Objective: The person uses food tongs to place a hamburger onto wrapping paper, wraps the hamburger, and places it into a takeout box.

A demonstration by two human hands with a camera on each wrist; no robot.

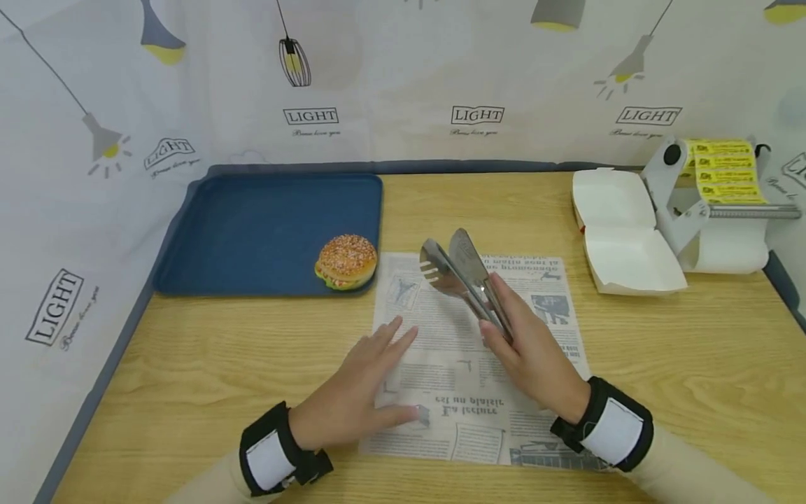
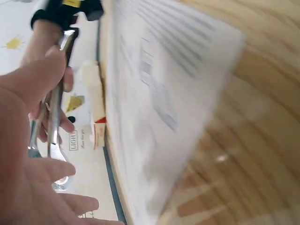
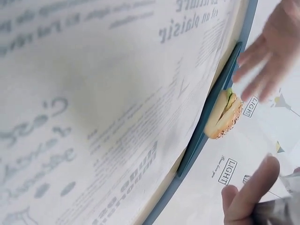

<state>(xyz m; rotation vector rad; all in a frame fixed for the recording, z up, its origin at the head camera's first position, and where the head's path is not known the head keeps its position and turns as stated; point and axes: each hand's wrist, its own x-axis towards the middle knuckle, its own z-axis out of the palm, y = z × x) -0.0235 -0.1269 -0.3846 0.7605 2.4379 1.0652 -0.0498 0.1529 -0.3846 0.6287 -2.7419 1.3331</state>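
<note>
A pair of metal tongs [image 1: 474,262] is in the right hand [image 1: 535,350], whose fingers and thumb close round the two arms. The tongs' ends stand a little apart (one is a slotted, fork-like scoop, the other a flat blade) and point away from the person, over a sheet of printed paper [image 1: 434,378]. The left hand [image 1: 359,392] holds nothing; its fingers are spread, with the thumb apart from them, and it hovers near the paper's left edge. The tongs are to the right of that hand and farther from the person, well apart from it.

The paper lies on the wooden table [image 1: 220,378]. Just beyond its far left corner sits a dark blue tray [image 1: 252,231], holding one burger [image 1: 346,261] in its near right corner (sesame-topped bun, green filling showing at the side). Across the table, right of the paper, a white hinged box [image 1: 630,259] stands open, lid laid back, white inside. Just beside it is a dispenser [image 1: 683,231] carrying yellow labels [image 1: 727,171] above a white roll [image 1: 733,245].
</note>
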